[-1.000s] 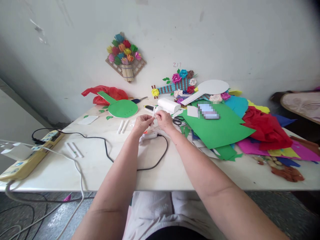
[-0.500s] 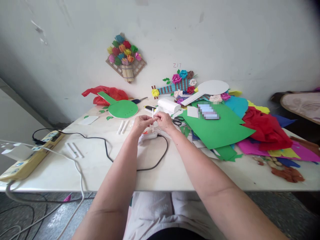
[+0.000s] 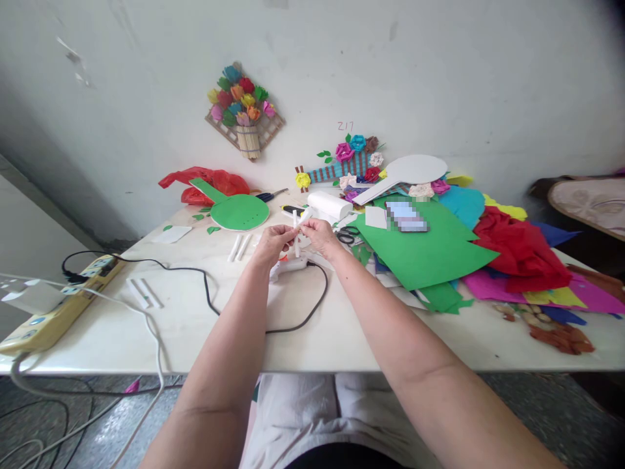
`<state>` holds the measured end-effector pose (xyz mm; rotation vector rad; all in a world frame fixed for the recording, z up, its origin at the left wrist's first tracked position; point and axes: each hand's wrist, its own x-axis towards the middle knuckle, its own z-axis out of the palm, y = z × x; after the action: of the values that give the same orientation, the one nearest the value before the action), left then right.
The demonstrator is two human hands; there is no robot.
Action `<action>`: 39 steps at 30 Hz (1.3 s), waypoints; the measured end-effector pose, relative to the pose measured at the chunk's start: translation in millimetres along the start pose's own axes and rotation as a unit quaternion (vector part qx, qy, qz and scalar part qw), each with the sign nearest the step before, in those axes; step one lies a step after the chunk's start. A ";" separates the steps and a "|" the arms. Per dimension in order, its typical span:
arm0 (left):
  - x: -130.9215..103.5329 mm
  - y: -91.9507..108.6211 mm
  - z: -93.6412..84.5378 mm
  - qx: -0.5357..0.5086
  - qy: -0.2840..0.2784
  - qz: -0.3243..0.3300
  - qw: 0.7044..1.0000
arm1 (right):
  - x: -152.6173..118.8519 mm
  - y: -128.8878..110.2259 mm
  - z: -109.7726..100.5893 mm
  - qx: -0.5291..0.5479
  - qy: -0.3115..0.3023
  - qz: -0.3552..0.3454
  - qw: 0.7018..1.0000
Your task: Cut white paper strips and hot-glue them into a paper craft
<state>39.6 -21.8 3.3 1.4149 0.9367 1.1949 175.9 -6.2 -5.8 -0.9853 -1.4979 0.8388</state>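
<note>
you are holding a slim white strip (image 3: pixel 297 247) nearly upright over the middle of the table (image 3: pixel 195 339), just above what seems to be a white glue gun (image 3: pixel 293 266). your left hand (image 3: pixel 280 241) is pinching the strip narrowly between thumb and fingers, probably because so thin a piece is needing only fingertip pressure and is leaving both its ends free. your right hand (image 3: pixel 318 237) is bringing its fingertips close against the left ones, seemingly to be steadying or working the same spot; a slanting white piece (image 3: pixel 306 215) is showing just beyond them, and i cannot tell whether the right fingers are closing on it, on the strip, or on neither.

the glue gun is lying under your hands, presumably for easy reach, while its black cord (image 3: pixel 326 293) is curving well out to the right, clear of your fingers. two pairs of white strips are lying to your left, one nearer pair (image 3: pixel 235 248) and one farther pair (image 3: pixel 145 293), each side by side as if for easy picking. the scissors (image 3: pixel 347 235) are resting just beyond your right hand, beside the green sheet (image 3: pixel 415 254), which is supporting a phone (image 3: pixel 407 217).
</note>
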 end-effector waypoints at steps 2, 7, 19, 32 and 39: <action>-0.2 0.3 0.8 -0.007 0.006 0.000 1.000 | -0.5 -1.0 2.4 0.027 0.009 0.028 0.999; 1.5 -2.0 1.1 -0.049 0.007 -0.006 0.999 | -1.4 -3.2 9.5 0.126 0.018 0.100 0.987; 2.6 -0.1 1.7 -0.041 0.060 -0.034 0.997 | 0.5 -1.5 3.3 -0.179 0.019 -0.039 0.983; 4.8 1.9 4.6 0.134 0.134 0.027 0.981 | 0.1 -0.8 4.1 -0.151 -0.009 -0.008 0.989; 10.4 -1.2 7.3 0.100 0.191 0.023 0.976 | -1.5 -0.7 11.7 -0.139 0.029 -0.005 0.990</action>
<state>48.9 -13.2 4.1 1.3922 1.3267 1.4731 164.3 -7.8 -7.5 -1.1941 -1.5953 0.5979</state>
